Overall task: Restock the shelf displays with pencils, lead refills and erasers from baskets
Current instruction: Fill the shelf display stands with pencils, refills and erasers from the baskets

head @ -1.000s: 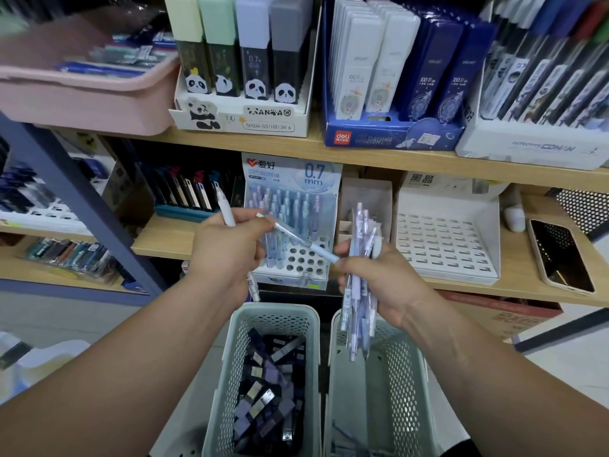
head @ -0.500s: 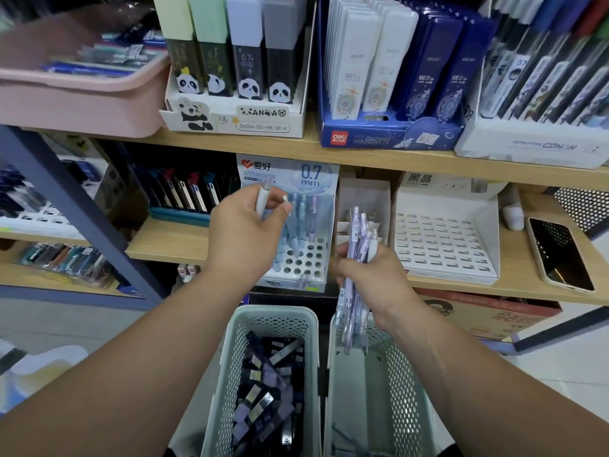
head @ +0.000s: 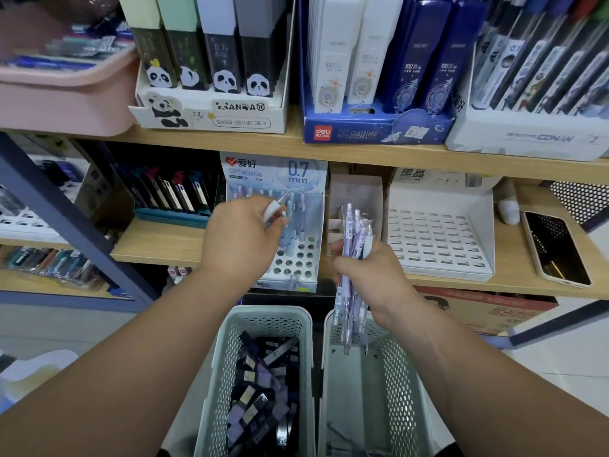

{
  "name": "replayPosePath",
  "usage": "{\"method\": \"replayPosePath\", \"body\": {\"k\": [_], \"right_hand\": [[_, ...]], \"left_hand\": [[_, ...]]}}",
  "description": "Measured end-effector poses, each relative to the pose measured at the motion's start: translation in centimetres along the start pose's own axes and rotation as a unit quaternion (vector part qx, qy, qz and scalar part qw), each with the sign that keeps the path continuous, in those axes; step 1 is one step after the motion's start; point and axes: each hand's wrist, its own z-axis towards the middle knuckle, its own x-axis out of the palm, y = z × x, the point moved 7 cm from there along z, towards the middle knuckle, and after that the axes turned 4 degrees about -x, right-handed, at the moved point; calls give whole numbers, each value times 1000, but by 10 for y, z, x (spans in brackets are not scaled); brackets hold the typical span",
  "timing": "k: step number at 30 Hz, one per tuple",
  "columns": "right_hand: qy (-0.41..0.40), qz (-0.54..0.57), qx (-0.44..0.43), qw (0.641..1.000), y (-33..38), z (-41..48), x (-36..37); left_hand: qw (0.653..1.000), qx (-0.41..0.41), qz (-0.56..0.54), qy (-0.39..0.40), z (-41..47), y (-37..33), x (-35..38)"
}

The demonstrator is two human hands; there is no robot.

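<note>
Head view: the left hand [head: 240, 239] pinches one pale pencil [head: 276, 206], white-barrelled, its metal tip pointing up and right. It juts out just past the fingers [head: 280, 222], in front of the holed 0.7 mm display rack [head: 298, 258] on the lower shelf [head: 158, 242]. The right hand [head: 369, 275] has its fingers clenched round a bundle of lilac pencils [head: 352, 232], which stick out above and below the fist, lower ends over the right basket [head: 405, 390]. Beside it, the left basket [head: 270, 312] holds dark refill boxes [head: 260, 390].
</note>
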Motion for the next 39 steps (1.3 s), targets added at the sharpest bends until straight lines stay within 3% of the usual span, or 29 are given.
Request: {"method": "replayPosePath", "body": {"k": [5,11,14,16,18,20,28,39], "right_hand": [[21,-2,4,1000,-4,-1,6],[30,7,1,1000,-2,-3,8],[25,13,-3,1000,5,-4,4],[18,37,-8,999,11,-5,2],[18,64,-18,998,17,-6,1],[32,85,-30,995,22,-8,3],[78,173,-17,982,29,-15,10],[89,79,-4,993,19,-20,4]], "left_hand": [[992,79,94,6,-2,-10,8],[992,62,107,18,-1,-10,9],[999,27,40,20,1,-15,-2],[996,-45,-64,41,3,-16,-9],[964,-140,-213,76,-1,-12,-10],[936,-178,-280,117,-7,-12,-7],[910,-161,-153,349,-46,-3,37],[950,-41,-112,288,-46,-12,41]]}}
